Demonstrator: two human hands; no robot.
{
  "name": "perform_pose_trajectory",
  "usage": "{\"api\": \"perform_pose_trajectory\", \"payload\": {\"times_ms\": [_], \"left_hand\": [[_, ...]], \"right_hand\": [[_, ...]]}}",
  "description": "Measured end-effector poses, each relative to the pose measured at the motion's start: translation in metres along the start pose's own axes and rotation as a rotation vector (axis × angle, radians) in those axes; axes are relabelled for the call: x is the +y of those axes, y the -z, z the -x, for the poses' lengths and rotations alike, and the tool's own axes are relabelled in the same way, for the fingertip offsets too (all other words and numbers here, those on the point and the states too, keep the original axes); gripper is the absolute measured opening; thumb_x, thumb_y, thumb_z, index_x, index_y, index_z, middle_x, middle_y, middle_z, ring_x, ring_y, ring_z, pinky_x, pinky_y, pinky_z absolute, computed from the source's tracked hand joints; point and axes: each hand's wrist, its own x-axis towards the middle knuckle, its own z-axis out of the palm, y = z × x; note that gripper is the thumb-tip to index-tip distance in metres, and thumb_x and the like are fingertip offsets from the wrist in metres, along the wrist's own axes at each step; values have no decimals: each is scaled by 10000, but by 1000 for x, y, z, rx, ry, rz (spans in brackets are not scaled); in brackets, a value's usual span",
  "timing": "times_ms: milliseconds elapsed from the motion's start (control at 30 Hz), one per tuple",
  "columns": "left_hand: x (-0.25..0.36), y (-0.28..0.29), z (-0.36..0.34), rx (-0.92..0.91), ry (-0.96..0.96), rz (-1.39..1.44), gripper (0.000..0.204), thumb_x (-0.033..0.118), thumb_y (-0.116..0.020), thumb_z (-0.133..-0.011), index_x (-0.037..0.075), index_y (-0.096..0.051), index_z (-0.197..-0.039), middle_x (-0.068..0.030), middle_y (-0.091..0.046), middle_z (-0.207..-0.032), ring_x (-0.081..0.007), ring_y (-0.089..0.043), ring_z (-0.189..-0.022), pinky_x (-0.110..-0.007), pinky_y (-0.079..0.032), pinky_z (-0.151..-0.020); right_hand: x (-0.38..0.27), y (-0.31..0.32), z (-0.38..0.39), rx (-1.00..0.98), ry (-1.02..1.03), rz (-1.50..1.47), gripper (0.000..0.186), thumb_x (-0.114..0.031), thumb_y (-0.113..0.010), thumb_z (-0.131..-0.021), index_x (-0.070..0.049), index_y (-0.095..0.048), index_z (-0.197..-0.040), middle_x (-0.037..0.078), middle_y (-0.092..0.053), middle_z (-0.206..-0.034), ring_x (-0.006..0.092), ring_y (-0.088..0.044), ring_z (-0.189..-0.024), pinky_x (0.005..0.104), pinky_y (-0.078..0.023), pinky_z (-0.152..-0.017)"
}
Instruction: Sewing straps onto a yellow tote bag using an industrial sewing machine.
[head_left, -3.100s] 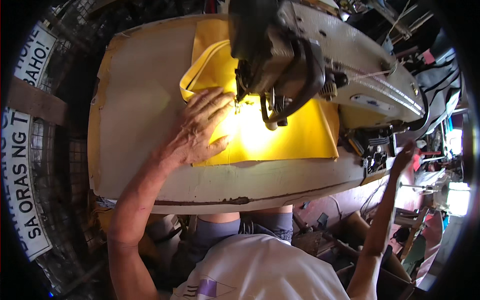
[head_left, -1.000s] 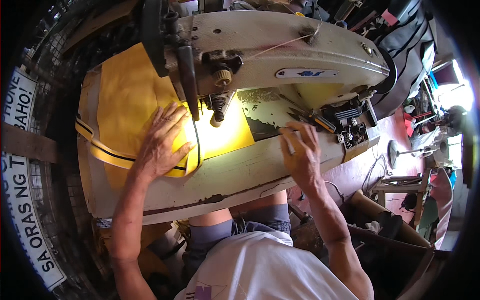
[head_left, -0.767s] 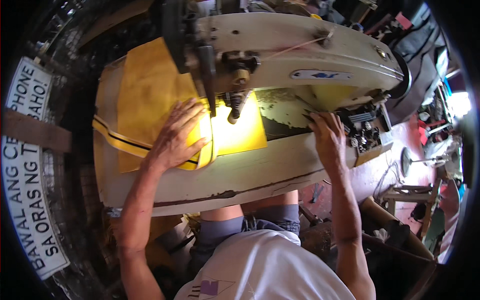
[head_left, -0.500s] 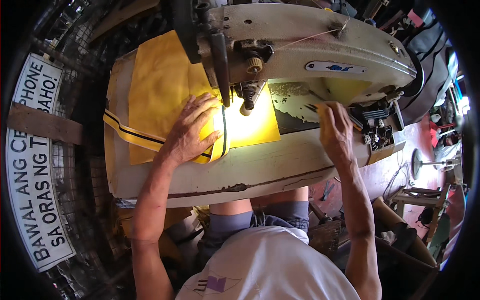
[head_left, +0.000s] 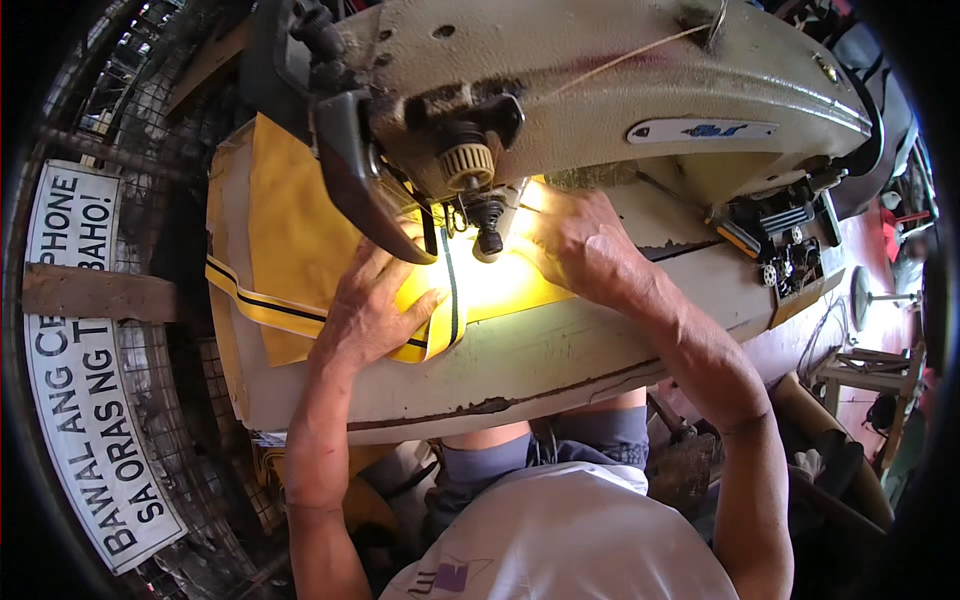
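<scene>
Clock centre for us: the lamp-lit patch on the yellow cloth (head_left: 290, 225), under the machine head.

We see the left hand (head_left: 365, 305) at 9, palm down, fingers slightly spread and thumb set apart, pressing on cloth and band (head_left: 262, 302). Its foremost fingertips pass behind the dark lever (head_left: 352, 175), so we cannot see them. The right hand (head_left: 592, 245) lies at 2, fingers bent over the cloth's right part. Glare and blur hide the tips; whether they hold anything we cannot tell.

The cloth lies under the machine head, its broad bare part toward 10. The band, yellow with a dark line down its middle, comes in from 9, passes beneath the left hand, turns just beyond the thumb and runs up toward 11.

Outward: the lever curves down at 10 to 11, its tip just beside the left fingers. A ribbed knob (head_left: 467, 165) sits at 12, and the pale machine (head_left: 610, 75) stretches from 12 round to 2. On the table (head_left: 560, 372) we note an orange-and-black tool (head_left: 737, 236) and a tray (head_left: 803, 300) of small metal parts, both near 3.

Farther off: a lettered sign (head_left: 82, 400) at 8 to 9, crossed by a plank (head_left: 98, 293); a wooden stool (head_left: 868, 368) near 4.
</scene>
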Motion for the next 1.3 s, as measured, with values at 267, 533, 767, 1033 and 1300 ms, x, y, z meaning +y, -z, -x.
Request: {"api": "perform_pose_trajectory", "payload": {"times_ms": [267, 533, 767, 1033, 1300], "left_hand": [[-6, 0, -1, 25, -85, -57, 544, 229, -746, -798, -18, -560, -1246, -251, -559, -1239, -418, -581, -1077, -446, -473, -918], [-3, 1, -2, -46, -17, 32, 461, 189, -740, -795, -24, -582, -1172, -197, -495, -1225, -403, -461, -1197, -487, -392, -1030], [-6, -2, 1, -71, 21, -3, 526, 237, -730, -821, -40, -562, -1236, -239, -466, -1326, -442, -430, -1249, -504, -366, -1057], [-9, -4, 3, -50, -7, -54, 527, 248, -728, -823, -42, -565, -1232, -260, -483, -1303, -454, -440, -1243, -510, -360, -1067], [-5, -5, 3, -3, -59, -76, 502, 248, -739, -809, 52, -607, -1252, -265, -497, -1285, -456, -466, -1211, -520, -350, -1081]], "right_hand": [[1, -6, -4, -63, -66, 36, 114, -68, -626, -607, -31, -521, -585, 136, -580, -663, 346, -580, -655, 450, -475, -573], [-7, 5, -13, -189, -104, 75, 36, -54, -618, -654, -26, -596, -660, 143, -611, -715, 339, -631, -713, 435, -503, -591], [0, 0, -13, -214, -86, 52, 39, -57, -623, -669, -28, -603, -684, 145, -631, -768, 340, -641, -725, 435, -518, -609], [-2, -4, -15, -163, -102, 8, 81, -82, -627, -679, -27, -605, -734, 149, -627, -762, 355, -637, -726, 436, -516, -609], [8, -9, -15, -173, -104, -23, 80, -100, -631, -660, -36, -600, -698, 161, -630, -710, 373, -632, -705, 443, -517, -618]]}}
